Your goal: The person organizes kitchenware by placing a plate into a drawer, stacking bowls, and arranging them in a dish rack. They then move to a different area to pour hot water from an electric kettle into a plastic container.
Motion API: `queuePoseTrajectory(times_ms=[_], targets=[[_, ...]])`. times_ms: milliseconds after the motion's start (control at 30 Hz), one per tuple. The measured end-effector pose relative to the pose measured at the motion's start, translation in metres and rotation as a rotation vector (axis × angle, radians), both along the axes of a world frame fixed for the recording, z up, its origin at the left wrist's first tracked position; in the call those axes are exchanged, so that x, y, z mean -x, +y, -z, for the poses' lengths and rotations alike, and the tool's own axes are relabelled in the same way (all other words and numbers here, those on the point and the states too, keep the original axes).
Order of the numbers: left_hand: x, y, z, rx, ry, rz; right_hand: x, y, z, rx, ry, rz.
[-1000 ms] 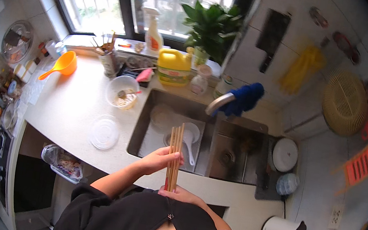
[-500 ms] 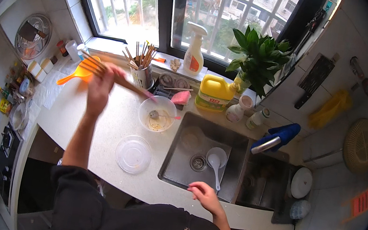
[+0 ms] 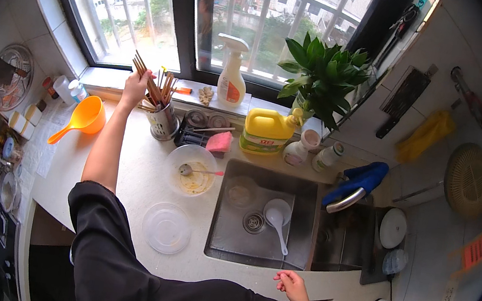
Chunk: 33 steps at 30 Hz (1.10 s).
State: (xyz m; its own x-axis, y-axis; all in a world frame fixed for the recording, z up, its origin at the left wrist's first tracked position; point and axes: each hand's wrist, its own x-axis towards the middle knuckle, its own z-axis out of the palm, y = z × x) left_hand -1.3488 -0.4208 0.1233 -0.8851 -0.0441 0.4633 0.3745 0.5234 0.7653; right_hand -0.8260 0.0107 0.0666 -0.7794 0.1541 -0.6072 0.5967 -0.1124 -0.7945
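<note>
My left hand [image 3: 136,89] is closed around several wooden chopsticks [image 3: 140,64], right at the metal utensil holder [image 3: 163,125], which has more chopsticks standing in it. Whether the held ones are inside the holder's rim is hidden by my fingers. Over the counter's front edge, before the sink, my right hand [image 3: 294,286] hangs with curled fingers and nothing visible in them. A clear bowl [image 3: 172,178] holds a spoon with a pink handle [image 3: 213,173] and yellowish residue. A round clear lid [image 3: 166,229] lies nearer to me.
A white ladle [image 3: 280,238] lies in the steel sink [image 3: 223,253]. Behind it stand a yellow jug [image 3: 265,134], a spray bottle [image 3: 232,84] and a plant [image 3: 323,76]. A pink sponge [image 3: 219,142] rests beside the holder. An orange dipper [image 3: 89,115] sits at left.
My left hand has carried the chopsticks from above the counter away to the holder, turning them more upright. My right hand has shifted slightly right and toward me, and the view has shifted.
</note>
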Motion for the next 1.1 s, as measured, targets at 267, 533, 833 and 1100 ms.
queuePoseTrajectory(times_ms=[267,533,833,1100], targets=[[-0.002,0.012,0.003,0.042,-0.163,-0.376,-0.012,0.0,0.005,0.024,-0.053,-0.002],[0.014,0.027,0.023,0.699,-0.118,-0.119,-0.008,-0.002,0.005,0.011,-0.001,-0.029],[-0.115,0.101,-0.025,-0.145,0.348,0.188,-0.044,0.082,0.026,-0.144,0.136,0.388],[-0.297,0.2,-0.009,-0.103,-0.006,0.455,-0.052,0.299,0.058,0.455,0.482,1.243]])
